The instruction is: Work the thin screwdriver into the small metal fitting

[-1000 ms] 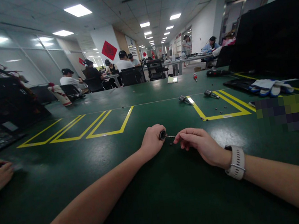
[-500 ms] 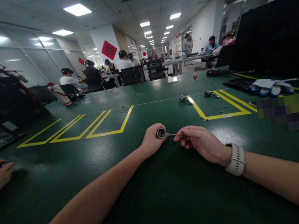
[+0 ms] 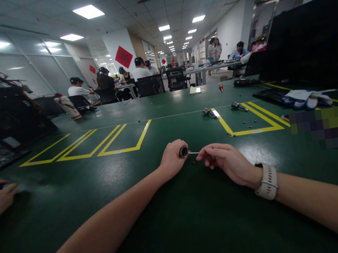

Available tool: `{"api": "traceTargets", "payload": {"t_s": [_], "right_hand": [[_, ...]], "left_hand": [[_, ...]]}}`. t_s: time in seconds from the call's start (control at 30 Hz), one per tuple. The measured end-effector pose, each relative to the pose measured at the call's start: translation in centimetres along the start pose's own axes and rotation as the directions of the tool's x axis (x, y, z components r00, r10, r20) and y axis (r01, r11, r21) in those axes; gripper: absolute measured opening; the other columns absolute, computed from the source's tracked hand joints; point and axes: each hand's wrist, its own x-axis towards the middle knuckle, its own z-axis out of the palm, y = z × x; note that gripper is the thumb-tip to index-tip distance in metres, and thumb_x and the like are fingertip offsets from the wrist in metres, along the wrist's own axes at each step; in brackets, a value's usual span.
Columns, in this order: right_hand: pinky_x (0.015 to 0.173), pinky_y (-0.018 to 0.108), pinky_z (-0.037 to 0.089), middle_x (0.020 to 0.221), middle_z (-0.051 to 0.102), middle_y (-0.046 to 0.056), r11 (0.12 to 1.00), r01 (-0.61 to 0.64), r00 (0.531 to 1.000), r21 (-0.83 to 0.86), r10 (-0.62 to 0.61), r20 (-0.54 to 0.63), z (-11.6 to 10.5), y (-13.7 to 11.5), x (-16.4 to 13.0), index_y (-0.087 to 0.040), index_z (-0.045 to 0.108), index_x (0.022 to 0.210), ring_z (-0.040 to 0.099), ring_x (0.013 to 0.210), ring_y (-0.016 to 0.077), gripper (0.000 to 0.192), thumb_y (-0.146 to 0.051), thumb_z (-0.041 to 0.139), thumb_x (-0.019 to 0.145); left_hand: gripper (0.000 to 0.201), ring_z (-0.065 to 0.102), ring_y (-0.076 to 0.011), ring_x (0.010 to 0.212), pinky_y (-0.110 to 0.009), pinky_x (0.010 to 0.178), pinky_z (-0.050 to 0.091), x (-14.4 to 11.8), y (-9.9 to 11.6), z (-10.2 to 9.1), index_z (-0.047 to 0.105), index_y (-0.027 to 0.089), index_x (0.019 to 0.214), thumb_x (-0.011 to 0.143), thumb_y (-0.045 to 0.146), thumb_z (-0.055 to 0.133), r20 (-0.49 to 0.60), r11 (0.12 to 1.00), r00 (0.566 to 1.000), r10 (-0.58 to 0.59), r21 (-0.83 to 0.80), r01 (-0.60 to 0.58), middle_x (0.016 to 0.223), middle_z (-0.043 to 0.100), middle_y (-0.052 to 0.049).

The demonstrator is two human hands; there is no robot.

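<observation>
Having turned slightly since the earlier frame, the cylinder point(image 3: 184, 152) sat clamped in our left hand point(image 3: 172, 158) while our right hand point(image 3: 226, 161) pinched a rod point(image 3: 194, 153) toward its three o'clock side, apparently mid-adjustment, the next move calling for steady alignment.

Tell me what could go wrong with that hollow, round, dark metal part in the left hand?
The thin, silver, straight rod in the right hand might slip and poke the left hand, as they are so close together.

The round metal part could drop if the left hand loosens.

The tiny, dark, roundish piece on the green tabletop near both hands might get bumped away and lost.
</observation>
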Motion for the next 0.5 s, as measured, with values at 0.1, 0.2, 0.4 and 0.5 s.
{"api": "traceTargets", "payload": {"t_s": [0.1, 0.2, 0.4, 0.5], "right_hand": [[0.060, 0.029, 0.036, 0.085, 0.067, 0.006, 0.997, -0.015, 1.000, 0.073, 0.013, 0.026, -0.44, 0.20, 0.28, -0.017, 0.068, 0.078, 0.051, 0.066, 0.0136, 0.016, -0.028, 0.056, 0.078], [0.060, 0.029, 0.036, 0.084, 0.067, 0.005, 0.995, -0.018, 0.999, 0.098, 0.014, 0.039, -0.61, 0.35, 0.40, -0.017, 0.069, 0.078, 0.051, 0.066, 0.0133, 0.016, -0.026, 0.055, 0.079], [0.060, 0.028, 0.036, 0.081, 0.066, 0.005, 0.997, 0.013, 1.000, 0.070, -0.013, -0.004, -0.22, 0.32, 0.16, -0.017, 0.068, 0.078, 0.051, 0.065, 0.0132, 0.016, -0.027, 0.055, 0.079], [0.060, 0.028, 0.036, 0.079, 0.066, 0.005, 1.000, 0.014, 0.999, 0.014, -0.013, -0.038, 0.05, 0.14, -0.01, -0.017, 0.067, 0.077, 0.051, 0.064, 0.0135, 0.016, -0.029, 0.057, 0.078]], "left_hand": [[0.012, 0.044, -0.0103, 0.061, -0.023, 0.059, 0.035, 0.04, -0.10, 0.10, 0.048, 0.016, 0.065, 0.072, 0.017, 0.058, -0.014, 0.987, 0.999, -0.040, -0.156, 0.037, 0.064, 0.046, 0.003], [0.016, 0.041, -0.0090, 0.058, -0.022, 0.056, 0.035, 0.09, -0.19, 0.24, 0.048, 0.015, 0.066, 0.071, 0.022, 0.061, 0.033, 0.953, 0.998, -0.047, -0.297, 0.055, 0.063, 0.045, 0.004], [0.015, 0.042, -0.0093, 0.058, -0.022, 0.056, 0.034, 0.08, -0.05, 0.27, 0.048, 0.015, 0.064, 0.071, 0.020, 0.059, 0.035, 0.975, 0.999, -0.021, -0.221, 0.029, 0.062, 0.045, 0.004], [0.009, 0.045, -0.0111, 0.061, -0.024, 0.059, 0.035, 0.05, -0.02, 0.17, 0.050, 0.016, 0.065, 0.071, 0.015, 0.057, 0.040, 0.998, 0.999, -0.020, -0.063, 0.022, 0.065, 0.048, 0.003]]}}
